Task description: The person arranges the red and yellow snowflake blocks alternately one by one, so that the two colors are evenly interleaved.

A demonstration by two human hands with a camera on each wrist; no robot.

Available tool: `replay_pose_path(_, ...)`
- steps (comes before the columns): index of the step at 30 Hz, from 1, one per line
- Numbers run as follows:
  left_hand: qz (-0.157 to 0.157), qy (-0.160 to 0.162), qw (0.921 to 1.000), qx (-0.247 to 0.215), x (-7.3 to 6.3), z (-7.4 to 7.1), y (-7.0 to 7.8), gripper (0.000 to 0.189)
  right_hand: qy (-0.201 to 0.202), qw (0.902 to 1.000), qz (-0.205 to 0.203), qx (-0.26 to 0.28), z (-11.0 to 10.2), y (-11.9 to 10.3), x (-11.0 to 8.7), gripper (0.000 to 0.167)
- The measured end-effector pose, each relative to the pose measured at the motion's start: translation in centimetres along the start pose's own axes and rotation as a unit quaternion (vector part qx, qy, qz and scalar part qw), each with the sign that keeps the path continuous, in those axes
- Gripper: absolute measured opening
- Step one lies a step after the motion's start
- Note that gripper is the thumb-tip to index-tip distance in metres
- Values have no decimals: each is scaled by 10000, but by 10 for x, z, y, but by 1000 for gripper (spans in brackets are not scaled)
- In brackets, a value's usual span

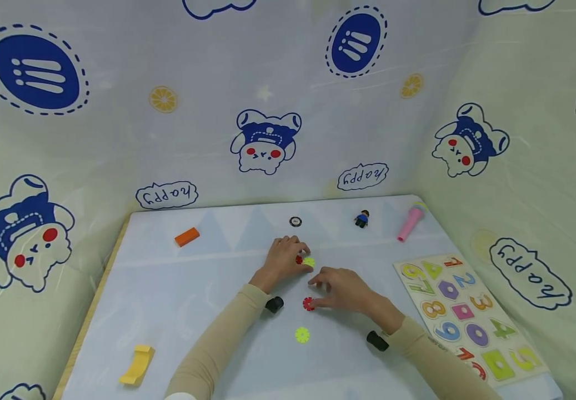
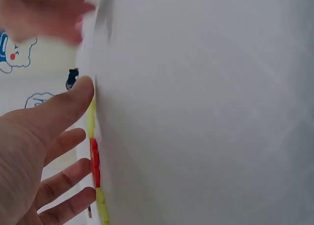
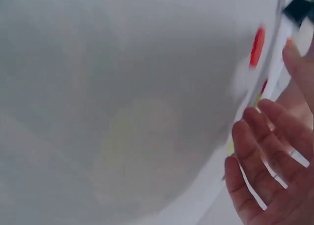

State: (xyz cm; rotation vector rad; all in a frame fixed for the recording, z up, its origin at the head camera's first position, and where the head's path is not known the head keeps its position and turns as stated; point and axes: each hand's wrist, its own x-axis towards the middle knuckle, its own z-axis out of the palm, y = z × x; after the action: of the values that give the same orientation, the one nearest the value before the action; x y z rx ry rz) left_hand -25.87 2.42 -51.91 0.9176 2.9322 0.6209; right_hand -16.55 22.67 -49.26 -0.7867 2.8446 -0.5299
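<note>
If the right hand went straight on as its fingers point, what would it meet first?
Likely the left hand, ahead of the right hand in the head view, though depth is unclear.

"What's along the back of the table?"
"An orange block towards the left, a round black-and-white piece nearer the middle, then a toy figure in blue. The pink microphone lies by the far right corner."
"And below that?"
"A pale board full of bright numerals and shapes, slanting along the right edge. Over on the near left there's a bent yellow block, well apart from it."
"Cheerful backdrop."
"Bears, citrus slices and 'happy' bubbles, bears and lettering upside down from here."
</note>
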Motion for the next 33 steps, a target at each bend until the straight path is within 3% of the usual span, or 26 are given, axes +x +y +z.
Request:
replay_pose_path(7,85,150,9998,102,-1,-3,2,34,-478,9933,-555,-891,13,-26,-27,63)
replay_pose_path(15,105,326,9993,173,1,-4,1,32,286,9939,-383,-992,20,-34,-19,42)
replay_pose_path(22,174,305,9993,116,0,-5,1,32,325,9924,-656,-993,22,-36,-13,27)
replay_pose_path(33,40,197,9997,119,-3,-1,1,31,503,9874,-775,-1287,21,-31,-5,23)
